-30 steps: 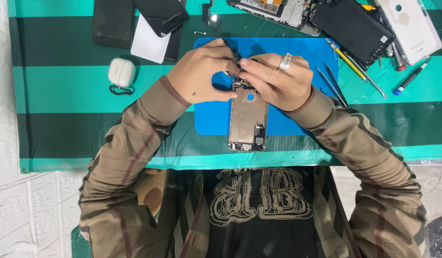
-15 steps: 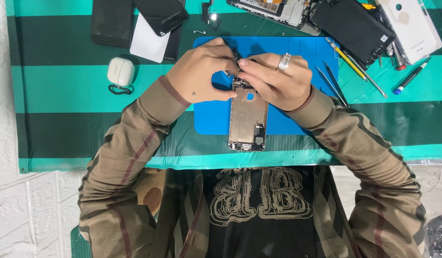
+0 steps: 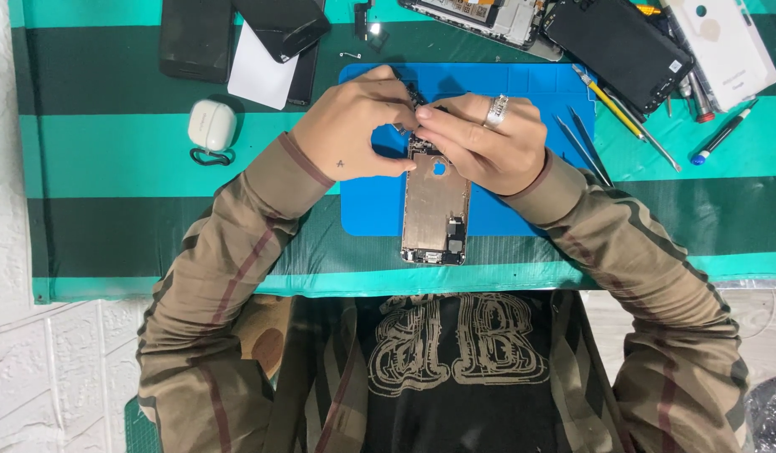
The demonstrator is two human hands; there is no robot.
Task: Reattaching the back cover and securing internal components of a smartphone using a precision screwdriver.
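Observation:
An opened phone housing (image 3: pixel 436 210), metal and bare inside, lies lengthwise on a blue work mat (image 3: pixel 367 210). My left hand (image 3: pixel 358 126) and my right hand (image 3: pixel 480 138) meet over its far end. The fingertips of both pinch a small dark part (image 3: pixel 417 99) at that end. My right hand wears a silver ring. What the fingers grip beneath them is mostly hidden.
A white earbud case (image 3: pixel 211 126) sits at the left. Dark phones and a white card (image 3: pixel 258 71) lie at the back left. Disassembled phone parts (image 3: pixel 619 42), a yellow-handled tool (image 3: pixel 610 101), tweezers (image 3: pixel 582 147) and a pen (image 3: pixel 722 134) lie at the right. The cloth is green-striped.
Both hands stay over the far end of the housing, with only slight finger movement. The housing has not shifted.

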